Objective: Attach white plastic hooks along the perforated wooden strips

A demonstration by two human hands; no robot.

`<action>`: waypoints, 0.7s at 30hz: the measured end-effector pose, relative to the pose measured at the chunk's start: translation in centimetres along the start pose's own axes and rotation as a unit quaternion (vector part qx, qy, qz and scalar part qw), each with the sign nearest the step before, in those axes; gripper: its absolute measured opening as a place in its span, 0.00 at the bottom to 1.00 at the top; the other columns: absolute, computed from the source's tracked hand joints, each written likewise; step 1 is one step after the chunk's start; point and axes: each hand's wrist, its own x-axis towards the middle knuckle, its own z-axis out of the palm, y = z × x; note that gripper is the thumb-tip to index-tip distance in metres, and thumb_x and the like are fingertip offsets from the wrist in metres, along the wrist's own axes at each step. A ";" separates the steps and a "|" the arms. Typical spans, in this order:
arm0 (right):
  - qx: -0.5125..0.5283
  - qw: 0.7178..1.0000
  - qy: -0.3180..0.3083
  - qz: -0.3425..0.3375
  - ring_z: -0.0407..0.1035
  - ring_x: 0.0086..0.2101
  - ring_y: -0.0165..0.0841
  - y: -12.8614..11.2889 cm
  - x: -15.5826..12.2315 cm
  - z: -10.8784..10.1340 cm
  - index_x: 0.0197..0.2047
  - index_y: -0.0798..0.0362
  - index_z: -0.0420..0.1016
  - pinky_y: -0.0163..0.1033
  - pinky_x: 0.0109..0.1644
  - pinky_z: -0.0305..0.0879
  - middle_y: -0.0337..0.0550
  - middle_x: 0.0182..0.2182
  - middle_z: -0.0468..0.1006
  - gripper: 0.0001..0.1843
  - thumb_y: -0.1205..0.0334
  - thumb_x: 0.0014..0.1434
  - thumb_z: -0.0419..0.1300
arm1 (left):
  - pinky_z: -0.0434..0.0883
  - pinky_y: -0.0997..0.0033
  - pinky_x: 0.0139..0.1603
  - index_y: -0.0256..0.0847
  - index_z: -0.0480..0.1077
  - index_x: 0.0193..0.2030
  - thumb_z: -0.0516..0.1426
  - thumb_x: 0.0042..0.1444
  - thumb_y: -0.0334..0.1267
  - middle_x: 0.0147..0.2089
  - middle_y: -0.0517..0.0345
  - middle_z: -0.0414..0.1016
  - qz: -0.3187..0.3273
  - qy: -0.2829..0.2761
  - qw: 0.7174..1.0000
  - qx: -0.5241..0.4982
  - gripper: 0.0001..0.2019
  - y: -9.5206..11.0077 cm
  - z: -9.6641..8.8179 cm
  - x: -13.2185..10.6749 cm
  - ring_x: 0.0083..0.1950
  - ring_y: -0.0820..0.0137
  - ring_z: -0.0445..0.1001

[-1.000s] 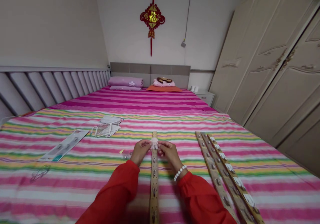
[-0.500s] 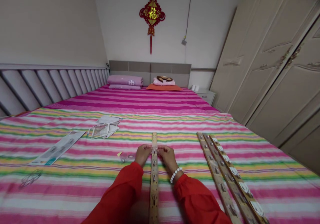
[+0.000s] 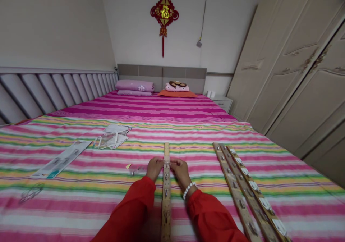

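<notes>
A narrow wooden strip with holes (image 3: 166, 149) lies lengthwise before me on the striped sheet. Several small metal hooks on clear backings are on its nearer part, one of them a hook (image 3: 166, 192). My left hand (image 3: 154, 168) and my right hand (image 3: 180, 170) meet over the strip from either side. Their fingertips are closed on the edges of a small clear-backed hook (image 3: 166, 165) at the strip's surface. Whether its backing lies fully flat cannot be seen. A white bead bracelet (image 3: 189, 190) circles my right wrist.
Three more wooden strips (image 3: 234, 185) with hooks lie at right, the outermost with white pieces. Left of my hands are loose clear hooks (image 3: 138, 170), a flat package (image 3: 62, 159), a pile of packets (image 3: 113, 136) and a tangle of thin wire or cord (image 3: 31, 192).
Both hands stay at the same hook, which sits slightly lower in view, with the fingertips pressed close to the strip. The other things keep their places.
</notes>
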 end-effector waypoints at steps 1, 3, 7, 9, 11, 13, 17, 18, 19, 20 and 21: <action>-0.001 1.000 0.001 -0.003 0.66 0.20 0.30 0.2 0.1 -0.1 0.26 0.56 0.77 0.32 0.21 0.58 0.38 0.18 0.76 0.11 0.63 0.34 0.66 | 0.64 0.73 0.27 0.37 0.70 0.20 0.61 0.35 0.39 0.18 0.62 0.71 0.000 0.001 1.000 0.000 0.07 -0.1 0.0 0.1 0.24 0.70 0.70; -0.005 1.000 0.002 -0.008 0.67 0.21 0.30 0.7 0.4 -0.2 0.26 0.56 0.77 0.33 0.22 0.60 0.38 0.18 0.76 0.11 0.62 0.34 0.66 | 0.65 0.72 0.28 0.37 0.70 0.21 0.60 0.35 0.39 0.19 0.62 0.72 -0.002 0.004 1.000 -0.001 0.08 -0.4 0.0 0.2 0.25 0.70 0.71; -0.018 1.000 0.003 -0.018 0.69 0.22 0.32 1.5 0.9 -0.5 0.26 0.56 0.77 0.35 0.26 0.64 0.39 0.18 0.77 0.12 0.61 0.34 0.66 | 0.67 0.72 0.30 0.37 0.70 0.22 0.61 0.35 0.39 0.21 0.61 0.74 -0.005 0.007 1.000 -0.005 0.08 -1.2 0.1 0.7 0.27 0.69 0.73; -0.027 0.999 0.005 -0.021 0.69 0.22 0.32 1.9 1.2 -0.6 0.26 0.56 0.77 0.35 0.26 0.64 0.38 0.18 0.77 0.12 0.60 0.35 0.66 | 0.68 0.71 0.30 0.38 0.70 0.23 0.62 0.35 0.38 0.21 0.61 0.74 -0.008 0.009 1.000 -0.009 0.08 -1.6 0.2 0.8 0.27 0.68 0.74; -0.035 0.999 0.008 -0.024 0.68 0.22 0.31 2.3 1.5 -0.7 0.26 0.56 0.77 0.35 0.25 0.63 0.37 0.18 0.76 0.11 0.60 0.35 0.66 | 0.69 0.71 0.31 0.38 0.70 0.23 0.63 0.35 0.37 0.22 0.60 0.74 -0.010 0.011 1.000 -0.016 0.08 -1.8 0.2 1.0 0.27 0.68 0.74; -0.040 0.999 0.018 -0.028 0.66 0.20 0.30 2.6 1.6 -0.8 0.28 0.56 0.77 0.34 0.24 0.61 0.34 0.16 0.73 0.12 0.61 0.35 0.66 | 0.69 0.71 0.31 0.38 0.70 0.25 0.63 0.36 0.36 0.22 0.60 0.75 -0.010 0.011 1.000 -0.027 0.08 -2.0 0.3 1.0 0.27 0.69 0.74; -0.061 0.997 0.015 -0.046 0.64 0.19 0.28 2.9 1.7 -1.0 0.38 0.57 0.78 0.33 0.24 0.62 0.30 0.15 0.69 0.20 0.62 0.38 0.66 | 0.70 0.72 0.32 0.37 0.72 0.28 0.63 0.36 0.34 0.23 0.61 0.75 -0.003 -0.006 0.999 -0.045 0.09 -1.8 0.1 0.6 0.27 0.70 0.74; -0.072 0.996 0.004 -0.053 0.65 0.20 0.29 2.9 1.6 -1.0 0.41 0.57 0.78 0.34 0.25 0.63 0.31 0.17 0.70 0.21 0.62 0.39 0.65 | 0.70 0.72 0.33 0.37 0.73 0.29 0.63 0.36 0.34 0.24 0.61 0.75 -0.001 -0.013 0.999 -0.047 0.09 -1.7 0.1 0.5 0.28 0.70 0.74; -0.086 0.994 -0.009 -0.062 0.67 0.22 0.30 2.9 1.6 -1.1 0.43 0.56 0.78 0.35 0.26 0.65 0.34 0.19 0.73 0.22 0.61 0.41 0.65 | 0.70 0.72 0.33 0.36 0.74 0.29 0.63 0.36 0.33 0.24 0.60 0.75 -0.002 -0.019 0.999 -0.048 0.10 -1.7 0.0 0.4 0.29 0.70 0.74; -0.103 0.992 -0.021 -0.071 0.69 0.25 0.32 2.9 1.5 -1.2 0.44 0.55 0.78 0.37 0.29 0.67 0.36 0.22 0.76 0.22 0.59 0.43 0.65 | 0.70 0.72 0.34 0.36 0.75 0.30 0.62 0.35 0.33 0.25 0.60 0.75 -0.004 -0.025 0.999 -0.048 0.10 -1.6 -0.2 0.4 0.29 0.70 0.74; -0.123 0.989 -0.034 -0.081 0.72 0.28 0.35 2.8 1.5 -1.3 0.44 0.54 0.79 0.39 0.32 0.69 0.40 0.25 0.79 0.21 0.58 0.45 0.64 | 0.69 0.72 0.35 0.35 0.75 0.30 0.62 0.35 0.33 0.25 0.60 0.76 -0.008 -0.030 0.998 -0.046 0.11 -1.6 -0.3 0.3 0.29 0.70 0.73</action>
